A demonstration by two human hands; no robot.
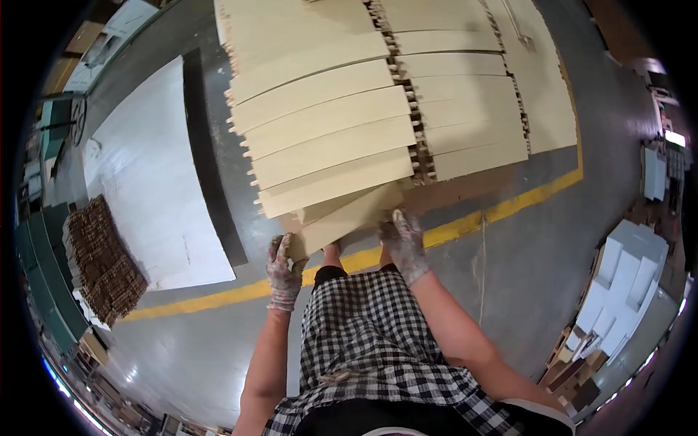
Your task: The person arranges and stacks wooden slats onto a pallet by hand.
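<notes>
A cream-coloured cardboard piece (350,219) spans the space between my two gloved hands, tilted with its right end higher in the picture. My left hand (284,272) is closed on its left end, and my right hand (406,241) grips the other end. Both gloves are pale and stained. Just beyond the held piece, overlapping stacks of cream cardboard sheets (331,156) with notched, tabbed edges lie in rows. The undersides of my fingers are hidden, so I cannot tell whether one sheet or several are held.
More cardboard stacks (465,109) extend to the far right. On the left a white board (156,182) carries a pile of brown slotted cardboard (105,261). A yellow floor line (454,229) runs beneath the work area. White stacked pieces (629,265) stand at the right.
</notes>
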